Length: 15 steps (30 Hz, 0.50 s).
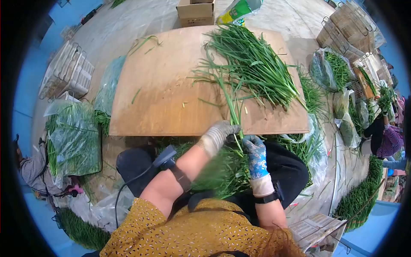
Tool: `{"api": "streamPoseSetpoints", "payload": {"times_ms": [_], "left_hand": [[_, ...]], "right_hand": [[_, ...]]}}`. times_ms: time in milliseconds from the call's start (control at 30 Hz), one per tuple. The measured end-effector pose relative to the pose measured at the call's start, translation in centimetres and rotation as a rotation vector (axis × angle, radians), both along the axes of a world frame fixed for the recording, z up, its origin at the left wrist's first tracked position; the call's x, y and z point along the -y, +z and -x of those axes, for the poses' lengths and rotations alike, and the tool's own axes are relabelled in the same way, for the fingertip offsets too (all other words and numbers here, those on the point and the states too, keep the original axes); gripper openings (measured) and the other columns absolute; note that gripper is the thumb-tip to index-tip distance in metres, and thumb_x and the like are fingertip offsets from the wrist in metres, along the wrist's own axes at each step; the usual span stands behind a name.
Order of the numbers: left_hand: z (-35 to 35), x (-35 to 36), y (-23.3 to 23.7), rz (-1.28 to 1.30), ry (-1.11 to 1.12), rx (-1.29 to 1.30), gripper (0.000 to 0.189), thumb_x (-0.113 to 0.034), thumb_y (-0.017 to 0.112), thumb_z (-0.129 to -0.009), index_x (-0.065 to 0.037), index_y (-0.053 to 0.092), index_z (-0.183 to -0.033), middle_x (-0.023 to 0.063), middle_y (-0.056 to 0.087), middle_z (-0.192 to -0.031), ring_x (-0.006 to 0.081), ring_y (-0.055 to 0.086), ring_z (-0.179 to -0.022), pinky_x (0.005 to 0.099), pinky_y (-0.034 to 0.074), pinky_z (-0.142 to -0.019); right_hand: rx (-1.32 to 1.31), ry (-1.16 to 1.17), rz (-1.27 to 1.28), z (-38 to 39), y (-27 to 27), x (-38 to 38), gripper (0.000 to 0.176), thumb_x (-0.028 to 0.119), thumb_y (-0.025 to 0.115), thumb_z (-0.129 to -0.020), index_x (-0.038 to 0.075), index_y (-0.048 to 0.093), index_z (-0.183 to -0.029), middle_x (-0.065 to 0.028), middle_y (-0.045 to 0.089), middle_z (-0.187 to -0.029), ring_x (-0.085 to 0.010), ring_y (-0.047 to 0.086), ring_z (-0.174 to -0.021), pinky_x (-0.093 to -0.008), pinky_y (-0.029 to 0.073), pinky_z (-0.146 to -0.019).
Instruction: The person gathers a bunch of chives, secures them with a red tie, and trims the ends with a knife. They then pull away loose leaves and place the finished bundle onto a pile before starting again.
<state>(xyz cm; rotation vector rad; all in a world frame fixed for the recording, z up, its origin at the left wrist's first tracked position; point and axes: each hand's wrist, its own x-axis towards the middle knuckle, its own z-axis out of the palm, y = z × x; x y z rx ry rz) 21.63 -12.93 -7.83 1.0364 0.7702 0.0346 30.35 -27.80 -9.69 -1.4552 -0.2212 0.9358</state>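
My left hand [220, 135], in a grey-white glove, is closed on a few garlic chives [233, 112] at the near edge of the wooden board. Their leaves stretch away over the board, and the lower ends come down between my hands. Beside it my right hand [255, 156], in a blue flowered glove with a white cuff, has its fingers pinched at those lower stalk ends. A big pile of garlic chives [257, 64] lies on the right half of the board [158, 94]. Below my hands, loose greens [227, 175] fill my lap, partly blurred.
Bagged greens [75, 139] stand at left, and another bag [329, 70] at right. Plastic crates [68, 70] are stacked left, more crates [346, 30] right. A cardboard box [196, 12] sits beyond the board. Another person in purple [390, 140] is at far right.
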Motion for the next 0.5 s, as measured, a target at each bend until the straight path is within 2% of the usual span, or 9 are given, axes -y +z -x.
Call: {"api": "streamPoseSetpoints", "payload": {"times_ms": [67,100,167,200,300,333,367,433,500], "left_hand": [[1.4,0.7,0.5,-0.006,0.057,0.031,0.027,-0.03,0.066,-0.083,-0.004,0.064,-0.087,0.0025,0.063,-0.076,0.014,0.057,-0.069,0.0286,0.045,-0.069],[2.0,0.6,0.6,-0.011,0.084,0.047,0.026,-0.03,0.066,-0.083,-0.004,0.064,-0.088,0.0028,0.063,-0.077,0.0143,0.058,-0.07,0.0287,0.046,-0.071],[4.0,-0.9,0.0,0.079,0.277,0.086,0.019,-0.023,0.062,-0.087,-0.004,0.063,-0.09,0.0054,0.063,-0.083,0.0157,0.059,-0.077,0.0293,0.047,-0.075],[5.3,-1.7,0.0,0.103,0.292,0.163,0.019,-0.022,0.063,-0.086,-0.003,0.062,-0.091,0.0059,0.063,-0.083,0.0165,0.06,-0.078,0.0316,0.048,-0.076],[8.0,-3.8,0.4,0.179,0.356,0.234,0.021,-0.018,0.065,-0.085,0.0,0.059,-0.093,0.0097,0.063,-0.09,0.0204,0.061,-0.083,0.0407,0.051,-0.083],[8.6,-3.9,0.3,0.29,0.386,0.298,0.021,-0.013,0.064,-0.084,0.003,0.056,-0.096,0.0136,0.062,-0.096,0.0242,0.062,-0.086,0.0474,0.051,-0.085],[8.8,-3.6,0.2,0.394,0.43,0.302,0.022,-0.013,0.064,-0.085,0.003,0.055,-0.097,0.0145,0.062,-0.097,0.0253,0.062,-0.087,0.0484,0.051,-0.086],[8.9,-2.9,0.2,0.591,0.521,0.322,0.023,-0.012,0.062,-0.086,0.003,0.053,-0.1,0.0165,0.061,-0.1,0.0275,0.062,-0.088,0.0504,0.05,-0.087],[8.5,-2.6,0.8,0.624,0.532,0.328,0.025,-0.012,0.063,-0.085,0.002,0.053,-0.104,0.0116,0.061,-0.094,0.0223,0.061,-0.08,0.0467,0.051,-0.083]], "right_hand": [[0.013,0.053,-0.002,0.6,0.4,0.8,0.007,0.006,0.063,-0.08,0.004,0.063,-0.087,0.0032,0.058,-0.07,-0.0055,0.047,-0.059,-0.0202,0.039,-0.055],[0.061,0.141,0.107,0.7,1.4,1.6,0.005,0.006,0.061,-0.08,0.003,0.062,-0.084,0.0014,0.057,-0.067,-0.006,0.048,-0.06,-0.022,0.04,-0.054],[0.386,0.254,0.237,0.8,-0.5,4.2,0.006,0.008,0.062,-0.078,0.003,0.062,-0.082,0.0,0.056,-0.065,-0.0071,0.05,-0.06,-0.0242,0.042,-0.055],[0.366,0.359,0.27,0.3,-2.4,5.8,0.009,0.012,0.065,-0.075,0.005,0.062,-0.08,-0.0057,0.06,-0.065,-0.0164,0.057,-0.059,-0.0315,0.047,-0.056],[1.138,0.81,0.397,-0.8,-0.6,8.1,0.012,0.017,0.068,-0.074,0.008,0.063,-0.081,-0.0119,0.064,-0.074,-0.0294,0.061,-0.066,-0.0393,0.049,-0.061],[1.205,0.671,0.478,-0.5,0.5,7.0,0.018,0.024,0.07,-0.073,0.011,0.063,-0.084,-0.0153,0.064,-0.084,-0.0362,0.06,-0.076,-0.0455,0.049,-0.065],[1.137,0.495,0.472,0.1,2.1,5.0,0.024,0.027,0.071,-0.073,0.009,0.062,-0.087,-0.014,0.063,-0.084,-0.0337,0.06,-0.078,-0.0446,0.048,-0.065],[1.268,0.311,0.311,0.8,0.0,1.9,0.035,0.033,0.068,-0.076,0.007,0.061,-0.098,-0.0143,0.063,-0.088,-0.0338,0.061,-0.083,-0.0437,0.049,-0.069],[1.208,0.824,0.655,3.8,-1.0,-0.3,0.05,0.041,0.063,-0.079,0.005,0.057,-0.113,-0.0171,0.064,-0.098,-0.0351,0.061,-0.092,-0.0429,0.049,-0.077]]}}
